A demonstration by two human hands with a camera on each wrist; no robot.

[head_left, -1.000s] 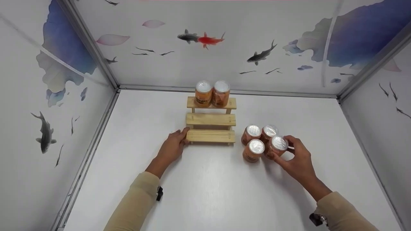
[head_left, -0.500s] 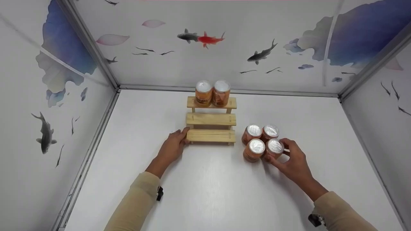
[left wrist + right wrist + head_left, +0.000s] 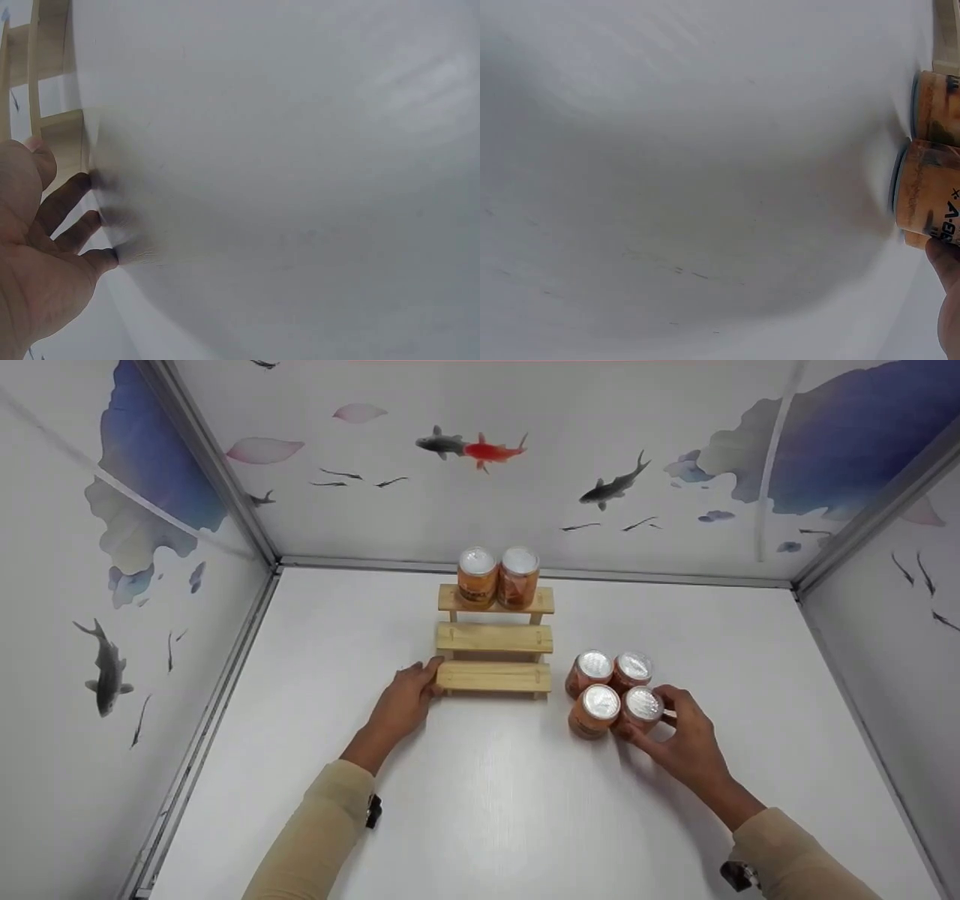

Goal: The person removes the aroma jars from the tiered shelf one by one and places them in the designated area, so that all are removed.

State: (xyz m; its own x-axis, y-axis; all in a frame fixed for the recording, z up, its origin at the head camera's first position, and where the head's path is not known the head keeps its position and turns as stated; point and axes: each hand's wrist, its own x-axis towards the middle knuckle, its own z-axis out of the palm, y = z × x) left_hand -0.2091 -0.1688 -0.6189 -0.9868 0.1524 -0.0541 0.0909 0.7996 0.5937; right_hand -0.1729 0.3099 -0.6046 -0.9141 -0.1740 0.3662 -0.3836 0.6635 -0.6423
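In the head view my left hand (image 3: 405,697) holds the left end of the lowest board of a three-step wooden display stand (image 3: 493,678), thumb at the board's edge. The left wrist view has its other fingers (image 3: 79,231) spread, their tips at the white tabletop. To the right of the stand, my right hand (image 3: 688,735) grips an orange-labelled can (image 3: 643,705) with a shiny silver lid between thumb and fingers. It stands against several similar cans (image 3: 600,703) in a tight cluster. The right wrist view catches only the thumb (image 3: 943,262) beside a can (image 3: 926,187).
Two more orange cans (image 3: 477,577) stand side by side on the top board. A white tabletop (image 3: 480,810) lies beneath everything. White panels with painted fish (image 3: 487,451) enclose it at the back and both sides.
My right hand has shifted slightly left and brought its can in closer against the cluster. The left hand and stand have stayed in place.
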